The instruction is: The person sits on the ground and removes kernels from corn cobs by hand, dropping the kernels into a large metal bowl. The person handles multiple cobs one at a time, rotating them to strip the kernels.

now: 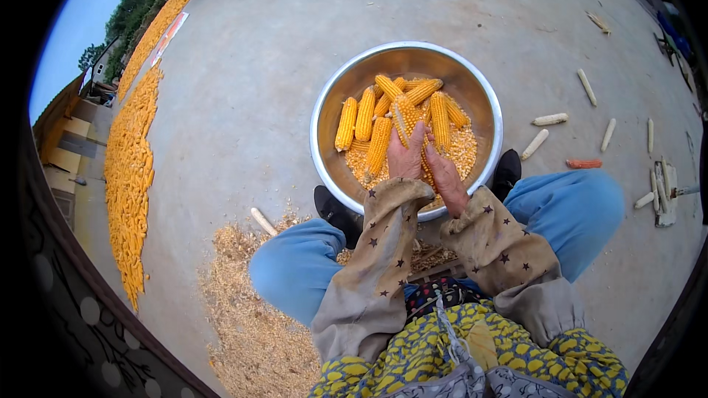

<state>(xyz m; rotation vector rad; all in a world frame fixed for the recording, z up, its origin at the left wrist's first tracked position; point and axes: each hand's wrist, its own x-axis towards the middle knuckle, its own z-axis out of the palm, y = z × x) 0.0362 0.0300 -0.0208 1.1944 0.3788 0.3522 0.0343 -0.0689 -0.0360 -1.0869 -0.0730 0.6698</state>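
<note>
A wide metal basin (326, 97) stands on the ground between my feet. Inside it, several yellow corn cobs (365, 114) lie over a layer of loose kernels (463, 146). My left hand (406, 156) is closed around a kernel-covered ear of corn (405, 117), its tip pointing away from me. Close beside it, my right hand (447, 179) is curled inward over the basin. Another ear (427, 170) shows between the two palms; whether my right fingers grip it is hidden.
Stripped white cobs (550, 119) and a reddish cob (584, 163) lie on the concrete at right, near a flat-headed tool (665, 193). Chaff (260, 309) is spread beside my left knee. A long bed of corn ears (128, 177) runs along the left.
</note>
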